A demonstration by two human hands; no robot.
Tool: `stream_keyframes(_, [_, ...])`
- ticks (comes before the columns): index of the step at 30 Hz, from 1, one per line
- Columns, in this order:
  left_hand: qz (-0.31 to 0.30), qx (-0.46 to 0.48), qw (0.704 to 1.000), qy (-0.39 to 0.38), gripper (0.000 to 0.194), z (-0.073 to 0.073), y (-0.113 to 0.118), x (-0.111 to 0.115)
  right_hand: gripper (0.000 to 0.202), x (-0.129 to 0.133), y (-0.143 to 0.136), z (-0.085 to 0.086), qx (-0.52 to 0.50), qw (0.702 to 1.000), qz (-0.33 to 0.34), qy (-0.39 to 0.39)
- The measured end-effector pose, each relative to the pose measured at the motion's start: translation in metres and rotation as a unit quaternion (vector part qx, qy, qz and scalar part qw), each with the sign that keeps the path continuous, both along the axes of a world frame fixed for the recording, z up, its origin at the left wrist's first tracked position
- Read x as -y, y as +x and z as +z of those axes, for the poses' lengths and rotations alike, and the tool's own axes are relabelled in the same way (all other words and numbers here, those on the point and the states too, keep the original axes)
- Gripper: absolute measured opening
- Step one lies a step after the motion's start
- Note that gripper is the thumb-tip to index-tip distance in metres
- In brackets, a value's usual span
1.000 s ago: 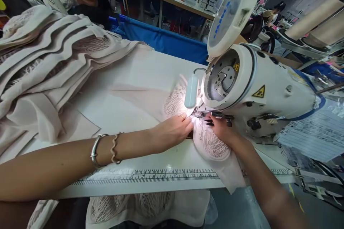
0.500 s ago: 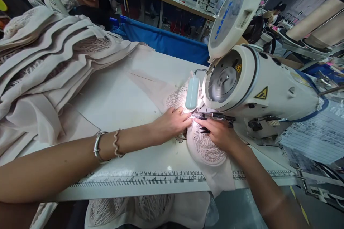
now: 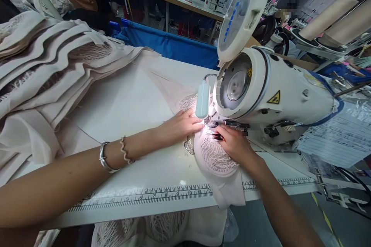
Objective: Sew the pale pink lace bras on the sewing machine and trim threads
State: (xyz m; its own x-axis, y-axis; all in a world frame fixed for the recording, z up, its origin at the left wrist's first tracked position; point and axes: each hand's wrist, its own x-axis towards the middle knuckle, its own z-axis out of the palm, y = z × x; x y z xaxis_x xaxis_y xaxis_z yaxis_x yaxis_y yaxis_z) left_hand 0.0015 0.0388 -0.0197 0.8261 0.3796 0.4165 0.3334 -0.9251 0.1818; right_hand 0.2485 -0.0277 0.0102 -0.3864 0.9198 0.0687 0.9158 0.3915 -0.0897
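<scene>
A pale pink bra (image 3: 218,156) with lace cups lies across the sewing machine's (image 3: 278,88) bed, one band end draped over the table's front edge. My left hand (image 3: 185,125) rests on the bra just left of the lit presser foot, fingers stretched out and flat on the fabric. Curled at the right of the foot, my right hand (image 3: 234,142) has black thread snips (image 3: 218,136) in it, their blades pointing left over the lace cup. Its palm side is hidden. The needle itself is lost in the glare below the pale green lamp (image 3: 202,100).
A tall pile of similar lace pieces (image 3: 55,69) covers the table's left side. A printed ruler (image 3: 139,197) runs along the front edge. More lace pieces (image 3: 162,227) hang below it. Behind the table is a blue cloth bin (image 3: 174,44); thread cones (image 3: 327,17) stand right.
My right hand has drawn its fingers back from the presser foot and curled them, so the snips' blades show more. My left hand stays on the fabric. The whole view has shifted slightly.
</scene>
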Motion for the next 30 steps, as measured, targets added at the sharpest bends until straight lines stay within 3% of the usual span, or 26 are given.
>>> stream_keyframes(3, [0.014, -0.015, 0.999, 0.025, 0.03, 0.004, 0.0, 0.003, 0.012, -0.003, -0.004, -0.004, -0.018, 0.998, -0.053, 0.0])
stream_keyframes(7, [0.07, -0.053, 0.991, 0.105, 0.034, 0.013, 0.008, 0.024, 0.012, -0.006, -0.006, -0.012, -0.026, 0.994, -0.107, 0.01])
stream_keyframes(10, [0.108, -0.101, 0.984, 0.1, 0.027, 0.017, 0.017, 0.048, 0.008, -0.007, -0.003, -0.015, -0.052, 0.993, -0.099, 0.032])
stream_keyframes(14, [0.143, -0.158, 0.974, 0.073, 0.047, 0.016, 0.024, 0.07, 0.012, -0.004, 0.002, -0.016, -0.072, 0.993, -0.092, 0.024])
stream_keyframes(20, [0.132, -0.119, 0.981, 0.08, 0.044, 0.007, 0.024, 0.072, 0.01, -0.002, 0.004, -0.022, -0.07, 0.992, -0.087, 0.059])
stream_keyframes(22, [0.127, -0.091, 0.984, 0.087, 0.043, 0.002, 0.023, 0.07, 0.015, -0.001, 0.005, -0.023, -0.081, 0.992, -0.063, 0.069])
stream_keyframes(27, [0.11, -0.069, 0.987, 0.099, 0.043, -0.003, 0.019, 0.066, 0.055, 0.003, 0.008, -0.018, -0.087, 0.986, 0.086, 0.114])
stream_keyframes(30, [0.09, -0.057, 0.99, 0.089, 0.042, -0.001, 0.017, 0.063, 0.059, 0.005, 0.007, -0.016, -0.064, 0.982, 0.102, 0.147])
